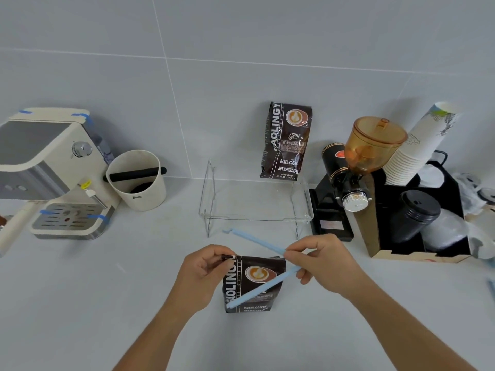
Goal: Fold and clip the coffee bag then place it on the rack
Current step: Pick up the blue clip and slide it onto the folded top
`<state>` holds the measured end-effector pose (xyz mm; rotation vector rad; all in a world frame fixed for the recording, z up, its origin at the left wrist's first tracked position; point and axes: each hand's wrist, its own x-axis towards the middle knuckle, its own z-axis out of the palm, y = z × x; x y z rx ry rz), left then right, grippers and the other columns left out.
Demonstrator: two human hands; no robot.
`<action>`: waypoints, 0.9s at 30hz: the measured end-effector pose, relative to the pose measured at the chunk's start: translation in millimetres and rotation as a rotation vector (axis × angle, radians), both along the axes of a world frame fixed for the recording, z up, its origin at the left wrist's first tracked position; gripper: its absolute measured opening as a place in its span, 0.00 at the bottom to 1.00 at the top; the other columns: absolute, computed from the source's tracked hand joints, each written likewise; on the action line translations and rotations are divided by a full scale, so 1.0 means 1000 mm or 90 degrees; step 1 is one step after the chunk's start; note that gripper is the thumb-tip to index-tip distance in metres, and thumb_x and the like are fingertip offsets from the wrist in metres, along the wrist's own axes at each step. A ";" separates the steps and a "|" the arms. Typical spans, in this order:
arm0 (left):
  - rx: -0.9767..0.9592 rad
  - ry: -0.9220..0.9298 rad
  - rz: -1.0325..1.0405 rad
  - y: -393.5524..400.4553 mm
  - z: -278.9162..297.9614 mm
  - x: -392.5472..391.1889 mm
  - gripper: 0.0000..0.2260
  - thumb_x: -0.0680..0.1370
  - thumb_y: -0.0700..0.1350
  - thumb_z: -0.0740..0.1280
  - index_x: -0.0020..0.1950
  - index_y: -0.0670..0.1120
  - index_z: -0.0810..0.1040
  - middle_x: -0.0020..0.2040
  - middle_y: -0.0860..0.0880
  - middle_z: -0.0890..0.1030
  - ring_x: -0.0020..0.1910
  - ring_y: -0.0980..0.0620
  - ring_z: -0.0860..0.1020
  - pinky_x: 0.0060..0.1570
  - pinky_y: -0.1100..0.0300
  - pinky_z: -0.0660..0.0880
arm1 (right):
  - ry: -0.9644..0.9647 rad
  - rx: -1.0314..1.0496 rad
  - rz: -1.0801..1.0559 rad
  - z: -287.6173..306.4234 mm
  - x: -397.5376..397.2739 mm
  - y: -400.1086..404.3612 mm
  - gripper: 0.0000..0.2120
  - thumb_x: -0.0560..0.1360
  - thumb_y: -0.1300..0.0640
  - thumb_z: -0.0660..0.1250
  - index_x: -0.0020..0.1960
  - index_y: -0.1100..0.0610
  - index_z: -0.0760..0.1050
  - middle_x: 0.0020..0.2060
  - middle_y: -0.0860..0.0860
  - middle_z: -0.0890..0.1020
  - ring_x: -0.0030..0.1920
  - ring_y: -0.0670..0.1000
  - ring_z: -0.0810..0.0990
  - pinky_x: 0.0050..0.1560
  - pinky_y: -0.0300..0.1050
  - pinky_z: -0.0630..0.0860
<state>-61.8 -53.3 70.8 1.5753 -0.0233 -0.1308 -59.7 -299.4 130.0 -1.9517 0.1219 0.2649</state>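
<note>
A dark brown foil coffee bag with a latte-art emblem (251, 283) stood upright on the pale grey worktop (107, 303), in front of a clear acrylic rack (254, 202) and apart from it. The left hand (203, 269) pinched the bag's folded top at its left corner, its grip closed on the bag. The right hand (324, 259) held a long pale blue plastic sealing clip (257, 263), its grip closed at the hinged end; the clip's two arms were spread in a V, one arm slanting behind the bag's top toward the rack, the other crossing the bag's front downward to the left. A second dark brown coffee bag (288, 140) stood on the rack's rear right, leaning against the grey tiled wall. To the left of the rack sat a cream round knock box with a black bar (136, 180) and, beyond it, a cream espresso machine (53, 170). To the right of the rack stood a black grinder with an amber hopper (356, 170) and a stack of white paper cups (417, 151).
</note>
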 end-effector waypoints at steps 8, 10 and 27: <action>-0.068 0.029 0.082 -0.001 -0.006 0.003 0.13 0.72 0.24 0.67 0.42 0.41 0.80 0.36 0.47 0.87 0.36 0.53 0.83 0.36 0.65 0.79 | 0.044 0.100 0.066 -0.015 0.006 0.002 0.06 0.75 0.65 0.68 0.45 0.64 0.84 0.34 0.55 0.84 0.31 0.53 0.82 0.35 0.44 0.83; -0.091 0.033 0.100 -0.001 -0.007 0.002 0.13 0.71 0.23 0.67 0.42 0.40 0.77 0.35 0.46 0.87 0.35 0.52 0.84 0.35 0.65 0.79 | 0.067 0.145 0.087 -0.015 0.006 -0.001 0.07 0.75 0.67 0.67 0.48 0.64 0.84 0.36 0.58 0.84 0.33 0.53 0.82 0.37 0.44 0.82; -0.087 0.030 0.202 -0.007 -0.013 -0.008 0.36 0.71 0.28 0.69 0.66 0.64 0.65 0.39 0.48 0.88 0.46 0.50 0.85 0.56 0.49 0.77 | -0.069 -0.039 0.198 -0.023 0.007 0.007 0.14 0.72 0.64 0.72 0.53 0.49 0.84 0.44 0.50 0.82 0.41 0.54 0.83 0.45 0.53 0.83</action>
